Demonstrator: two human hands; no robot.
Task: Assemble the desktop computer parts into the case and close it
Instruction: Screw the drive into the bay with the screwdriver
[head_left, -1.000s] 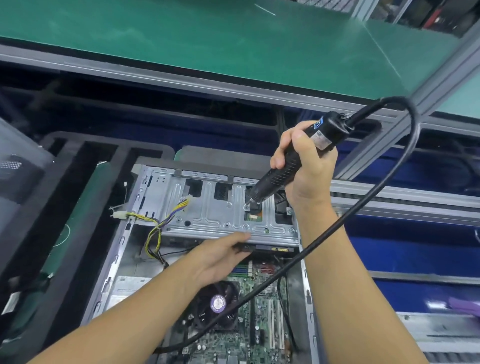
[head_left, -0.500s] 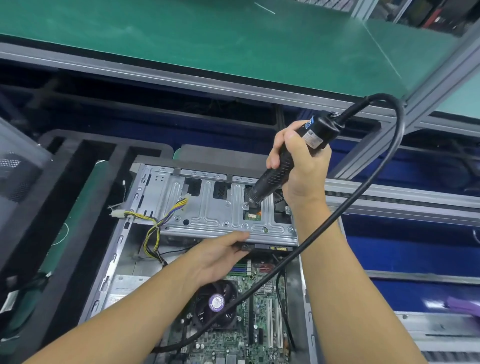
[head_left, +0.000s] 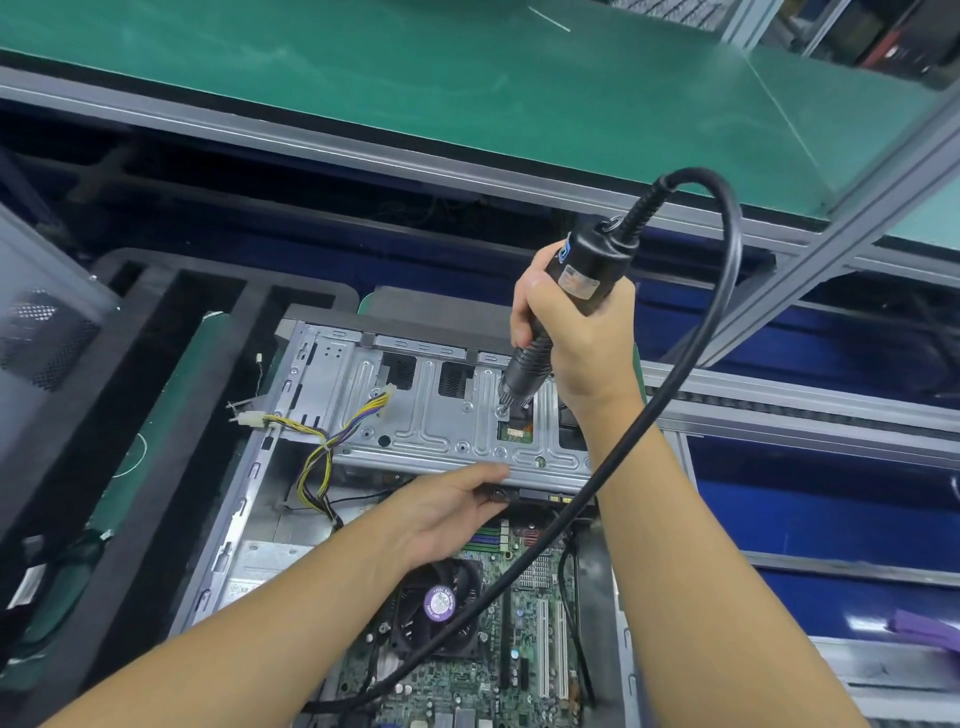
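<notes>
**Screwdriver tip on drive cage**

Right hand (head_left: 576, 332) grips the black corded electric screwdriver (head_left: 597, 260), tip on a screw at the right of the silver sheet-metal drive cage (head_left: 415, 415). Left hand (head_left: 447, 514) lies flat, fingers straight, against the cage's near edge. Cage sits at the far end of the open grey steel case (head_left: 249, 493).

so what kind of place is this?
Probably an electronics assembly line: green bench mat, aluminium frame rail, and a corded screwdriver held in the right hand over an open computer case.
</notes>
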